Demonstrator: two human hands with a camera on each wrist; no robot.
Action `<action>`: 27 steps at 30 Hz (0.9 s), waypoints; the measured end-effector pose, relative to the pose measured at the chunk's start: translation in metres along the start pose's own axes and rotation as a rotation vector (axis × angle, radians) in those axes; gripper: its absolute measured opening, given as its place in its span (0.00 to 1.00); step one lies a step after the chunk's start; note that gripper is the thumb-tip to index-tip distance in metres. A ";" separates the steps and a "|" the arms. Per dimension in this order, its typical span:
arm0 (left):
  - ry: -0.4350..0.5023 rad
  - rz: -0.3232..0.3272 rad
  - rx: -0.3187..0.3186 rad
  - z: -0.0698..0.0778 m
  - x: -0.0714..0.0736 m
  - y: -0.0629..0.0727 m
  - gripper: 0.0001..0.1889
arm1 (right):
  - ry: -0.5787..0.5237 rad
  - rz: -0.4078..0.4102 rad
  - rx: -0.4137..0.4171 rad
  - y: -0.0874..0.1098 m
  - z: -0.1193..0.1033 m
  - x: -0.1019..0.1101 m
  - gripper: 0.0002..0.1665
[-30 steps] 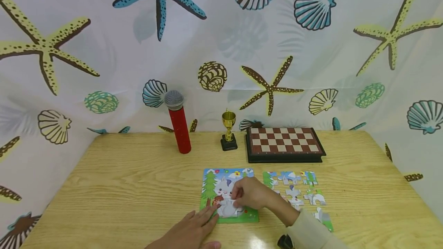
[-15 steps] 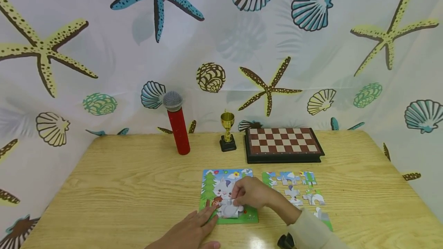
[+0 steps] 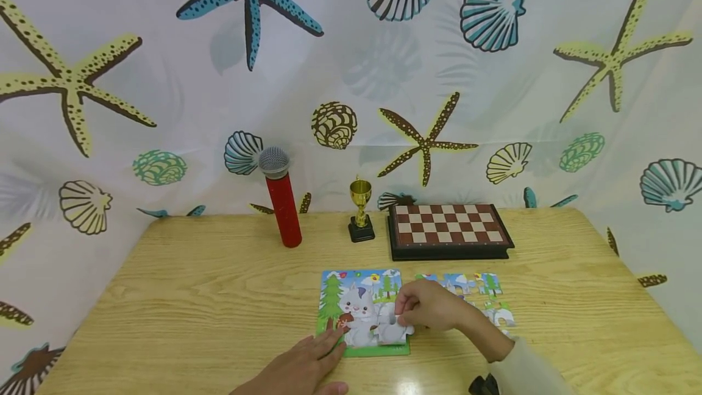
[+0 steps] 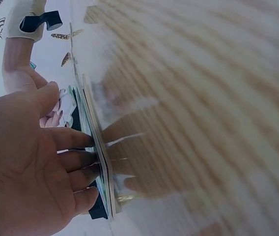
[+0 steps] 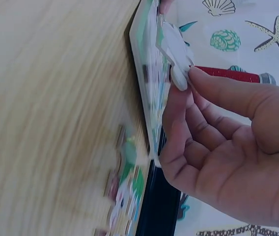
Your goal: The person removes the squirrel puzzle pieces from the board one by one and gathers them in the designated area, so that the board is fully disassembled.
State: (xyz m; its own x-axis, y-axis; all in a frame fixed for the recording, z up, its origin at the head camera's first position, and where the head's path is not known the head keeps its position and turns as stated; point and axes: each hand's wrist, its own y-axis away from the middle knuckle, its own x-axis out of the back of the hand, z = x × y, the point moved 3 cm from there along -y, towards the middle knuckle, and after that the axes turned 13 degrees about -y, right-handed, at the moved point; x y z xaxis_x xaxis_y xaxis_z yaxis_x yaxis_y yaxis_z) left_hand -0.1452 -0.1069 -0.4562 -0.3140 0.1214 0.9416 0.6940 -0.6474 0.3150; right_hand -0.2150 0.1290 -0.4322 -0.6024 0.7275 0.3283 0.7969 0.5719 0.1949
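Observation:
A puzzle board (image 3: 331,291) printed with a grey-white squirrel, trees and sky lies on the wooden table. My left hand (image 3: 304,361) rests with fairly straight fingers on its lower left edge; the left wrist view shows the fingertips (image 4: 88,160) along that side. Between thumb and index finger my right hand (image 3: 436,306) pinches a grey-white puzzle piece (image 5: 176,49), tilted over the board's lower right part. In the head view this piece (image 3: 392,331) covers part of the printed picture. Several loose puzzle pieces (image 3: 490,284) lie right of the board, partly hidden by my right hand and forearm.
Behind the board, a checkered board-game box (image 3: 450,227) stands at the back right. A small gold trophy cup (image 3: 361,206) and a red microphone (image 3: 284,209) stand to its left. A cloth (image 3: 307,47) with starfish and shells hangs behind the table.
My right hand has moved to the right with the pinched puzzle piece, from over the squirrel's belly to the board's right side. My left hand stays at the lower left edge.

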 end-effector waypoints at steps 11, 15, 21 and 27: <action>-0.019 0.000 0.013 0.001 -0.001 -0.002 0.40 | -0.016 -0.009 -0.016 0.033 0.017 0.029 0.04; -0.016 0.005 0.017 0.001 -0.001 -0.002 0.40 | -0.011 -0.018 -0.033 0.043 0.023 0.038 0.04; -0.046 0.002 0.016 0.002 -0.001 -0.003 0.40 | 0.004 -0.026 -0.050 0.056 0.032 0.053 0.02; -0.070 0.009 0.011 0.002 -0.001 -0.003 0.40 | -0.004 -0.046 -0.052 0.065 0.039 0.063 0.01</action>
State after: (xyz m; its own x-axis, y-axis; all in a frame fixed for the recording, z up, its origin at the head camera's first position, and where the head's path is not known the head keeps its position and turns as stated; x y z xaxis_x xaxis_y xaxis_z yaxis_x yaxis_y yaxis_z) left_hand -0.1461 -0.1037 -0.4576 -0.2624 0.1684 0.9501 0.7037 -0.6403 0.3078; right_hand -0.2027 0.2262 -0.4348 -0.6386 0.7023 0.3146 0.7695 0.5844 0.2574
